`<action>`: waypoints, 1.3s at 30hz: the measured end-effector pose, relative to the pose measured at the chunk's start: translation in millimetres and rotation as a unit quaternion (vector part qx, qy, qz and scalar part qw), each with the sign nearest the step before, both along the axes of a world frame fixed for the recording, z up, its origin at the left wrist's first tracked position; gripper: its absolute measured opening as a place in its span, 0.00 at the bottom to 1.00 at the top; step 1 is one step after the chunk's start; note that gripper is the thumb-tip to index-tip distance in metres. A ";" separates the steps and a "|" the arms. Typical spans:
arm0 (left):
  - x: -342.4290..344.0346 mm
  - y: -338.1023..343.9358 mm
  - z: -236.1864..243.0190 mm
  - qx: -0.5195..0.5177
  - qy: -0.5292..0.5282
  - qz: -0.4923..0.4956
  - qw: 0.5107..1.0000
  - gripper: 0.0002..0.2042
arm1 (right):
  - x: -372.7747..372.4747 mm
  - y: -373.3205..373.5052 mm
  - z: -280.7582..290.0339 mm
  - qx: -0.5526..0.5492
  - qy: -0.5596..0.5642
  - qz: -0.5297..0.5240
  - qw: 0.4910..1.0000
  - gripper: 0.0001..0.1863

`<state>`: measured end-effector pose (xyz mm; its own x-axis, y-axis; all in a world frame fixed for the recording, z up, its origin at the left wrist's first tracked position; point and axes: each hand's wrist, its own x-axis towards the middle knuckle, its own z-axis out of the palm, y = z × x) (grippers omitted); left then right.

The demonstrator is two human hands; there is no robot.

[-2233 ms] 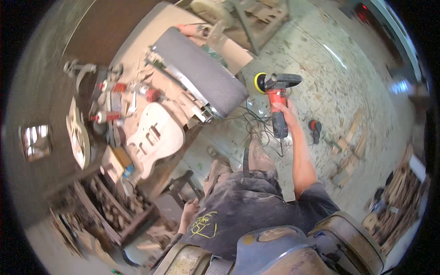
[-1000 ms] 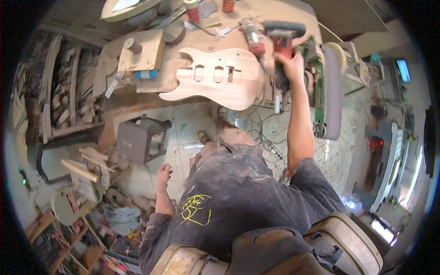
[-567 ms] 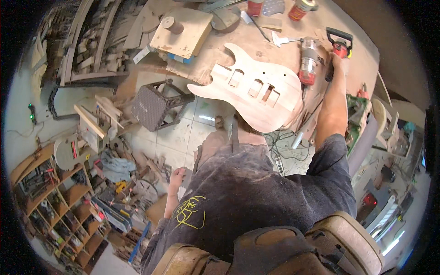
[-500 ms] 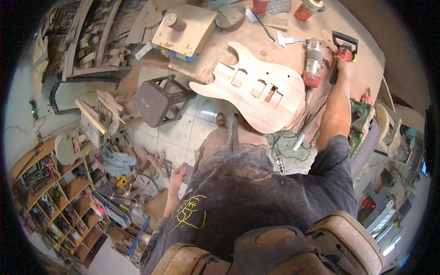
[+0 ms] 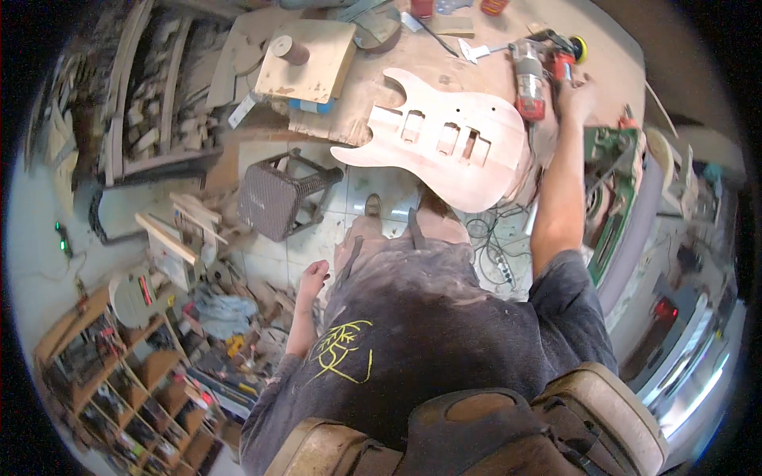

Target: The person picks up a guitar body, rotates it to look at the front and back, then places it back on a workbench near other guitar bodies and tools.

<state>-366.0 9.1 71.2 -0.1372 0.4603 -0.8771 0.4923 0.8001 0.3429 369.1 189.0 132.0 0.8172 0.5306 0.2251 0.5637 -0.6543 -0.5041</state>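
My right hand (image 5: pixel 577 97) is at the lower end of a red and black handheld power tool with a yellow disc (image 5: pixel 564 65), on the right of the workbench. Its fingers look apart, some clear of the tool's body, and the palm side is hidden. Just left of that tool lies a red and grey power tool with a clear section (image 5: pixel 528 79). A pale, unfinished guitar body (image 5: pixel 456 143) with cut-out pockets rests on the bench's near edge. Away from the bench, my left hand (image 5: pixel 315 275) hangs by my side, fingers loosely curled, with nothing visible in it.
A wooden block with a spool-like cylinder (image 5: pixel 291 51) stands left on the bench (image 5: pixel 444 75). White calipers (image 5: pixel 476 52) lie further back. A dark stool (image 5: pixel 274 194) is left of my legs; cables (image 5: pixel 496 246) trail on the floor. A green machine (image 5: pixel 611 190) stands right.
The red and black tool has shifted left and turned, bringing its yellow disc into view. My right hand has moved left with it and its grip looks looser. My left hand has risen slightly.
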 end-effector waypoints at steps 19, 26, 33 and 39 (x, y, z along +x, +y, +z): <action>4.9 181.2 -103.1 -0.003 -0.065 -0.418 0.906 0.18 | -576.5 -547.7 -66.8 0.064 0.435 -0.365 0.821 0.21; 58.5 86.1 -82.2 0.049 -0.132 -0.432 0.891 0.17 | -593.0 -647.7 -106.5 0.076 0.524 -0.400 0.748 0.20; 58.4 -29.9 -69.1 0.019 -0.014 -0.457 0.889 0.18 | -564.9 -771.9 -160.0 0.016 0.473 -0.299 0.829 0.21; 21.4 -112.2 5.7 0.005 0.014 -0.487 0.873 0.24 | -486.6 -862.9 -181.4 -0.072 0.472 -0.300 0.826 0.18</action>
<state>-344.6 -103.2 76.8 0.3022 0.3774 -0.8754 0.9461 -0.0062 0.3239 -117.6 -673.8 -49.4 0.7178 -0.0674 -0.6930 -0.4837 -0.7642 -0.4267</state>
